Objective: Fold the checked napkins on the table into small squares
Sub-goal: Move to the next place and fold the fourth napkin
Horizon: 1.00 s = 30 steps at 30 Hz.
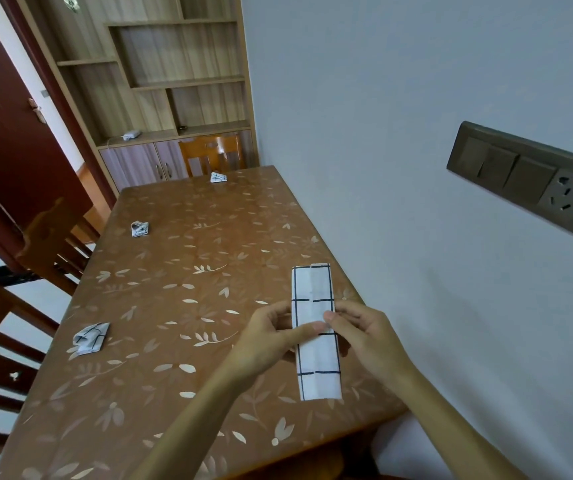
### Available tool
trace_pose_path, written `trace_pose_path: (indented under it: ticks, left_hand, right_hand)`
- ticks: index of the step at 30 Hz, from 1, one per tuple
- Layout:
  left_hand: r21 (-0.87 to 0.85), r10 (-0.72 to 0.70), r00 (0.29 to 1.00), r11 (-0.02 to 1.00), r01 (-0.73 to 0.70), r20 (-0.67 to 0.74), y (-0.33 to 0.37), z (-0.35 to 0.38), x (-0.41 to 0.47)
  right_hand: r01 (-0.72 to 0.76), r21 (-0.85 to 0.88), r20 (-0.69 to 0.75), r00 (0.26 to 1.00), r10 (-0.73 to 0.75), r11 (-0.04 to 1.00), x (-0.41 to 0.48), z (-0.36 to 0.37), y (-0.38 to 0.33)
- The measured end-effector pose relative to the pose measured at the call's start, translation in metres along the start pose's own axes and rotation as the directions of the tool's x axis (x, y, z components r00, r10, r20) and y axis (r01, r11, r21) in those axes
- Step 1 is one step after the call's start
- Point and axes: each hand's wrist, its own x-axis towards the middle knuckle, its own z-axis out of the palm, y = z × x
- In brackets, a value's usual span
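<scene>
A white napkin with dark check lines (315,358) lies on the brown leaf-patterned table (181,278) near its right edge, folded into a long narrow strip. My left hand (267,341) and my right hand (364,337) meet over the strip's middle, and each pinches the cloth there from its own side. Three more checked napkins lie crumpled on the table: one at the near left (90,337), one further back on the left (139,229), one at the far end (218,177).
Wooden chairs stand along the table's left side (49,244) and at its far end (213,154). A pale wall with a switch and socket panel (527,181) runs close along the right edge. Shelving (174,81) and a dark red door (11,133) are beyond.
</scene>
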Motion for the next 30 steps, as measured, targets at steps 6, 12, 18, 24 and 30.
trace_pose_path:
  ticks: [6, 12, 18, 24, 30]
  left_hand:
    - [-0.13, -0.004, 1.0, 0.991, 0.002, -0.015, -0.009, -0.011, 0.003]
    - [-0.285, -0.042, 0.999, 0.958, 0.041, 0.003, -0.023, -0.017, 0.0]
    - [-0.307, -0.059, 0.998, 0.95, 0.05, -0.02, -0.031, -0.014, -0.003]
    - [-0.172, 0.018, 0.996, 0.985, -0.032, -0.085, -0.037, -0.014, -0.003]
    - [-0.102, 0.055, 0.997, 0.993, -0.061, -0.063, -0.037, -0.015, -0.006]
  right_hand:
    - [-0.027, 0.119, 0.016, 1.0, 0.025, 0.993, -0.001, -0.002, 0.001]
    - [0.014, 0.039, 0.013, 1.0, -0.014, 0.999, -0.002, -0.001, 0.009]
    - [-0.003, 0.048, -0.005, 1.0, 0.003, 0.999, 0.0, 0.007, 0.012]
    - [-0.172, 0.015, 0.143, 0.975, 0.168, 0.985, 0.005, 0.016, 0.012]
    - [-0.174, -0.029, 0.061, 0.983, 0.176, 0.984, 0.007, 0.027, 0.012]
